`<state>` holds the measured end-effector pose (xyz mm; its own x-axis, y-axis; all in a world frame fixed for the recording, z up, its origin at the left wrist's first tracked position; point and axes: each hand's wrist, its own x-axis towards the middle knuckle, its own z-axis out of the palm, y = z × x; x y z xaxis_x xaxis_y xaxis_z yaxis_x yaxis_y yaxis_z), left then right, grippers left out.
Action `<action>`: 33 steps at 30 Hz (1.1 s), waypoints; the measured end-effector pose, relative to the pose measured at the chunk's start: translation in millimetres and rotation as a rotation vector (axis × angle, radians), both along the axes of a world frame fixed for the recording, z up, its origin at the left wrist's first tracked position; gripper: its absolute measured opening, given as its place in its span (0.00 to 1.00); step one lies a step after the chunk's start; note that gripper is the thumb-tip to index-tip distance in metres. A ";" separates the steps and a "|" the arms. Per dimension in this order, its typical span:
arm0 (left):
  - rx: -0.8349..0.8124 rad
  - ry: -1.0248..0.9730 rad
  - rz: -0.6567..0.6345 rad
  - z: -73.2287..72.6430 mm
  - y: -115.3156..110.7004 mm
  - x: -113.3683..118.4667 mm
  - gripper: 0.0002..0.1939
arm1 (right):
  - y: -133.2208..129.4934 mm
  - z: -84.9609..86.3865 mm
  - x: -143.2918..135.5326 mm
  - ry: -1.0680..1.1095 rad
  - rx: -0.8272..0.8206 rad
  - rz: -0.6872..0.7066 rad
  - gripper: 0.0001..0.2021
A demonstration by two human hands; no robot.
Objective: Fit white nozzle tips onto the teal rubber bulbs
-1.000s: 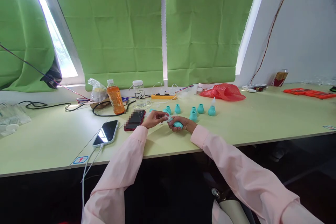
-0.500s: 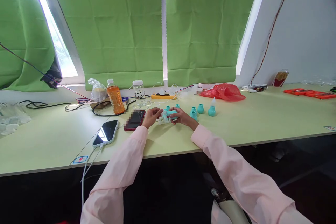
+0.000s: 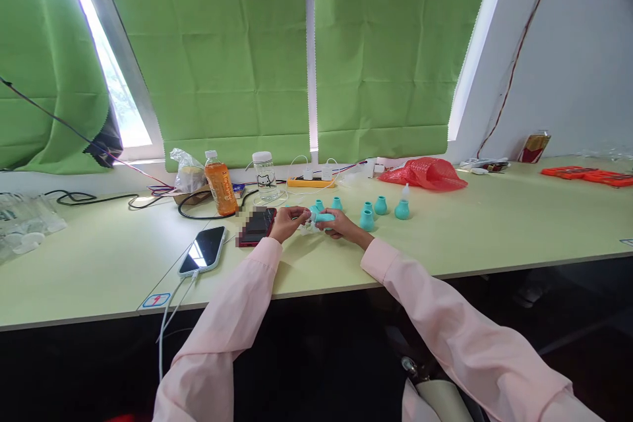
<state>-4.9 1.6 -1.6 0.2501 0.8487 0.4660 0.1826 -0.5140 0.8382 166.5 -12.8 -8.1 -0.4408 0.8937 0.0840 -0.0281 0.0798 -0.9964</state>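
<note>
My right hand [image 3: 341,224] is wrapped round a teal bulb [image 3: 324,217] that lies sideways, its narrow end toward the left. Against that end, the fingers of my left hand [image 3: 289,221] are pinched on a small clear piece [image 3: 310,216]. Small clear pieces, hard to tell apart, lie under the hands. Several loose teal bulbs stand behind and right of the hands, among them one bulb [image 3: 366,219] near my right wrist. Farther right, a teal bulb [image 3: 402,210] stands upright with a clear pointed tip [image 3: 405,192] on top.
Left of my hands lie a dark red-edged phone [image 3: 257,225] and a white phone [image 3: 202,250] with a cable. Behind stand an orange drink bottle [image 3: 221,186], a clear jar [image 3: 266,178] and a power strip [image 3: 310,182]. A red plastic bag [image 3: 424,173] lies back right.
The teal bulb in my right hand is squeezed flatter, and its narrow end has met the clear piece at my left fingertips. The view has shifted slightly.
</note>
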 end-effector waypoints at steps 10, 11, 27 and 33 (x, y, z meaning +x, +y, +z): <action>0.117 0.107 0.062 -4.2 -2.4 0.7 0.16 | 1.7 6.4 7.9 0.016 -0.292 0.223 0.11; 0.124 0.110 0.063 -3.7 -3.2 1.3 0.16 | 2.7 6.7 9.0 0.023 -0.322 0.246 0.10; 0.117 0.094 -0.012 2.0 -8.4 0.3 0.18 | 13.9 5.0 15.1 0.011 -0.430 0.374 0.14; 0.137 0.083 0.038 3.5 -13.1 4.0 0.18 | 8.0 4.8 9.3 -0.050 -0.201 0.227 0.15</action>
<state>-1.0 -11.4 1.9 0.2615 0.7881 0.5573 0.2697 -0.6140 0.7418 175.8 -4.8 -3.3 -0.6305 0.7681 -0.1114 0.0264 -0.1222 -0.9922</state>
